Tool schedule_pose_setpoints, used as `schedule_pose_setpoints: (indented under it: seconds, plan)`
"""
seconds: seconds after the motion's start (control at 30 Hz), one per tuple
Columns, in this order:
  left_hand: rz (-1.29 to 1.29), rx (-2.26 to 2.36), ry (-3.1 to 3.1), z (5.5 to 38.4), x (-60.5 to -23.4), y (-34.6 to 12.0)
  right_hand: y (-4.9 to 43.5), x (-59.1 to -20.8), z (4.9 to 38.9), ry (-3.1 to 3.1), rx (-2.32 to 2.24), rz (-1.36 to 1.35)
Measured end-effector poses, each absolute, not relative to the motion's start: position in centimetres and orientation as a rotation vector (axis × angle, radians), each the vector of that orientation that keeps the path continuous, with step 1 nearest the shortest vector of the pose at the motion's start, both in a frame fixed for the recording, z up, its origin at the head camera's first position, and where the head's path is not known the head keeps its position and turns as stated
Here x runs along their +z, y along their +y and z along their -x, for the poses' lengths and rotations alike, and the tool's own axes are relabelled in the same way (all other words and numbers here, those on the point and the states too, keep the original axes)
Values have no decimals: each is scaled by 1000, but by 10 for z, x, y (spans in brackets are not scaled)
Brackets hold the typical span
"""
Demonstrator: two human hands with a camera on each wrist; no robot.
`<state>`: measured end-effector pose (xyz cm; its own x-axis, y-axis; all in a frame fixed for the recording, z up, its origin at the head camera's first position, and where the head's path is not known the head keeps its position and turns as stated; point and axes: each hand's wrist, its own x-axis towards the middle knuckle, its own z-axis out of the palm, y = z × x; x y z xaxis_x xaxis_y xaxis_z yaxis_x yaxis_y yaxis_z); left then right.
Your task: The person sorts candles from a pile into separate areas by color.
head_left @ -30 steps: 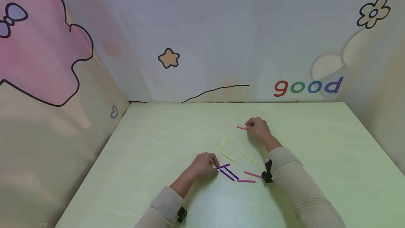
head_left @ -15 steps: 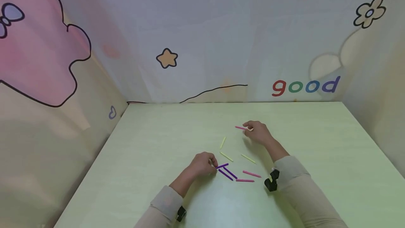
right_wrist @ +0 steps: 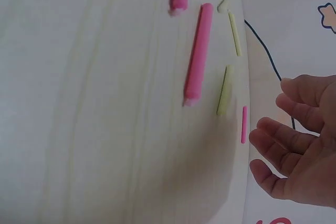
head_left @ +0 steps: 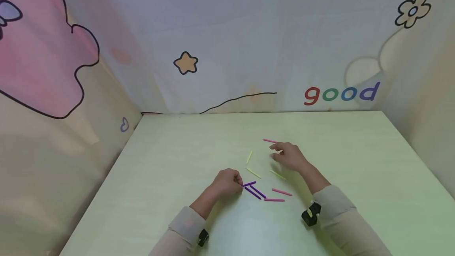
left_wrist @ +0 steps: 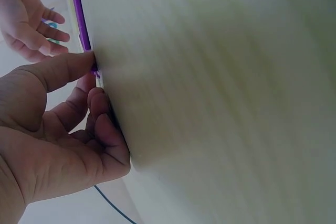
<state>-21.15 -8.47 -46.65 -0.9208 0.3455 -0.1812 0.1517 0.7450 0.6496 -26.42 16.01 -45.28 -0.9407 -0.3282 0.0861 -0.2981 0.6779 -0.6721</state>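
My left hand (head_left: 227, 182) pinches the near-left end of a short purple stick (head_left: 250, 183) between thumb and finger, low at the tabletop. Two more purple sticks (head_left: 252, 193) slant side by side just right of it. My right hand (head_left: 289, 156) is raised over the table with its fingers loosely spread and nothing between them. A pink stick (head_left: 269, 140) lies just beyond its fingertips, partly covered by the hand in the head view. A pale yellow stick (head_left: 277, 174) lies below that hand; the right wrist view shows this yellow stick (right_wrist: 224, 90) too.
Two yellow sticks (head_left: 253, 173) meet at an angle left of the right hand. Two pink sticks (head_left: 282, 192) lie nearer the front. The pale table (head_left: 185, 145) backs onto a printed cloth wall (head_left: 227, 42). Each sleeve carries a black wrist camera (head_left: 311, 214).
My right hand has let go of the far pink stick and drawn back toward me, its fingers spreading. The left hand stays at the purple stick. The head view has shifted slightly.
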Motion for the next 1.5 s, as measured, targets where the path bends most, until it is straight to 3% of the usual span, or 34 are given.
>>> schedule_pose_setpoints:
  seconds: [0.6, 1.5]
  plan:
    - [-430, 960, 2671, 210, -469, -85, 167, -454, 218, 2820, -1059, 671]
    - [-391, 1095, 2654, 202, -464, -99, 164, -454, 196, 2792, -1103, 585]
